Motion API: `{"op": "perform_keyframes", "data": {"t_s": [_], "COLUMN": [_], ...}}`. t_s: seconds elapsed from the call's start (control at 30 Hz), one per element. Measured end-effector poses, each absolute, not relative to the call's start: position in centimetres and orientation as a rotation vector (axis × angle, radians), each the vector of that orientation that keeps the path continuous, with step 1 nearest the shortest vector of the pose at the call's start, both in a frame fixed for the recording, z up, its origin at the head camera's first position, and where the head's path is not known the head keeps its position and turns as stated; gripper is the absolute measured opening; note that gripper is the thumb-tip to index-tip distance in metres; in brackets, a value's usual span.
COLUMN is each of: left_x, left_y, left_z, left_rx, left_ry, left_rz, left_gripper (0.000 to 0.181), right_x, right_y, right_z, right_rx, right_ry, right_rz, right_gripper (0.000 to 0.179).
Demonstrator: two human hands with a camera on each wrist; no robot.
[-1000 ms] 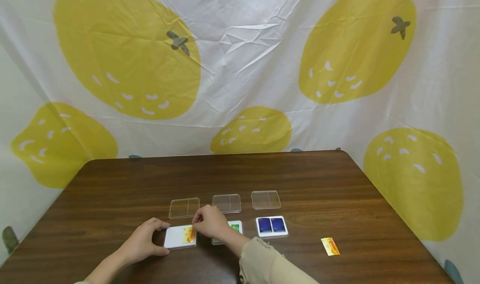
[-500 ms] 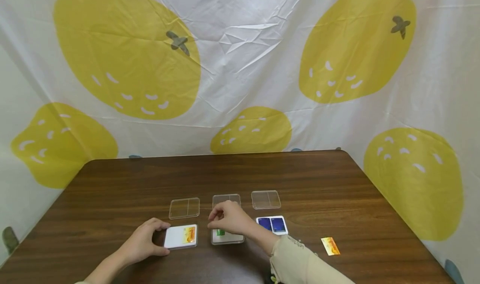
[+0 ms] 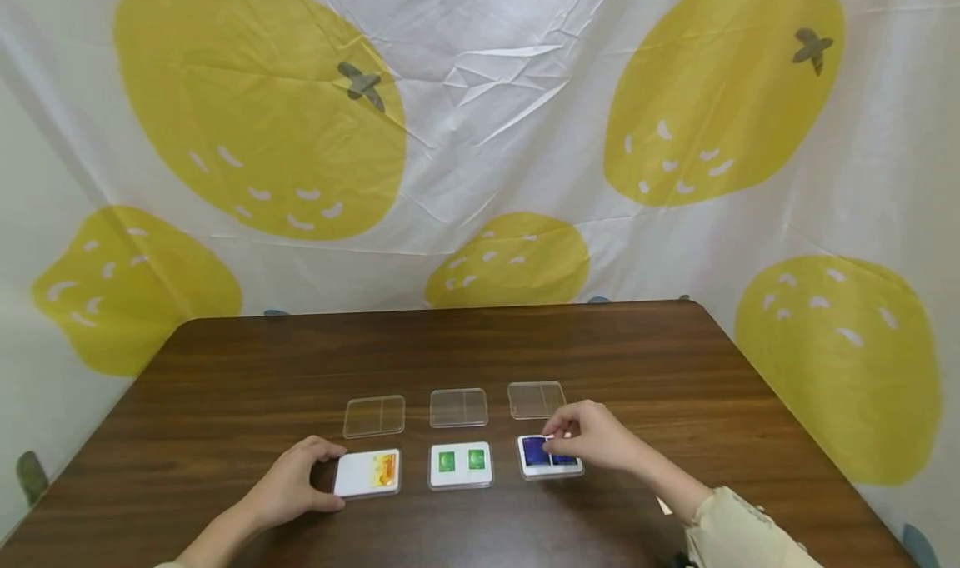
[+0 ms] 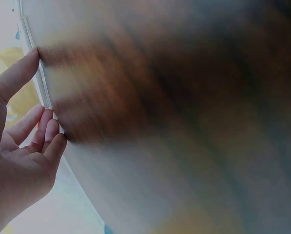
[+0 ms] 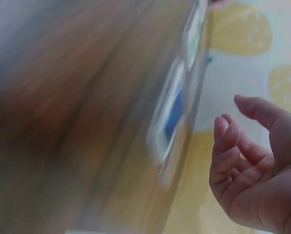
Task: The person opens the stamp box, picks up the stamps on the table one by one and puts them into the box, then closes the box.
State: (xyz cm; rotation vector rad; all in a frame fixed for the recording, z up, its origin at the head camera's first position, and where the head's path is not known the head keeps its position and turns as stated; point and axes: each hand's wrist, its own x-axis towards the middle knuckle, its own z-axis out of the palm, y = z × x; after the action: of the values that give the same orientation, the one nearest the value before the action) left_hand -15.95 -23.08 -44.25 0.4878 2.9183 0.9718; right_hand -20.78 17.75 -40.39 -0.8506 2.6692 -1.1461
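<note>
A shallow clear case point(image 3: 353, 475) with a white insert lies at the left, one orange-and-yellow card point(image 3: 385, 470) on its right half. My left hand point(image 3: 294, 483) grips its left end, thumb near the front corner and fingers near the back. In the middle, a similar case point(image 3: 461, 465) bears two green cards point(image 3: 476, 459). Two dark blue cards point(image 3: 536, 451) lie in the right-hand case point(image 3: 536, 472). Above it hovers my right hand point(image 3: 600, 437), partly covering one blue card. In the right wrist view its thumb and loosely bent fingers are apart, holding nothing.
Three clear divided lids point(image 3: 375, 416) lie in a row behind the cases on the brown wooden table point(image 3: 300, 360). A white corner of a loose card point(image 3: 664, 506) shows beside my right forearm, which hides the rest. A lemon-print cloth point(image 3: 510, 168) hangs behind.
My right hand has moved from the orange card in the left case, across the green cards, to over the blue cards. The forearm now covers most of the loose orange card. My left hand stays put.
</note>
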Motion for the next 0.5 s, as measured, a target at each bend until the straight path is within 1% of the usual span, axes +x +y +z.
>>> {"op": "perform_keyframes", "data": {"t_s": [0.27,0.4,0.5], "left_x": [-16.0,-16.0,-16.0], "left_y": [-23.1,-23.1,-23.0], "left_z": [-44.3,-44.2,-44.3], "left_rx": [0.481,0.467,0.471], "left_ry": [2.927,2.926,2.926], "left_rz": [0.955,0.954,0.952], "left_gripper": [0.060,0.060,0.059], "right_x": [-20.2,-20.0,-19.8], "right_y": [26.7,29.4,30.9], "right_z": [-42.0,-42.5,-42.9], "right_rx": [-0.797,-0.765,-0.794], "right_ry": [2.499,2.468,2.458], "right_rz": [-1.210,-1.238,-1.248], "right_gripper": [0.024,0.026,0.026]}}
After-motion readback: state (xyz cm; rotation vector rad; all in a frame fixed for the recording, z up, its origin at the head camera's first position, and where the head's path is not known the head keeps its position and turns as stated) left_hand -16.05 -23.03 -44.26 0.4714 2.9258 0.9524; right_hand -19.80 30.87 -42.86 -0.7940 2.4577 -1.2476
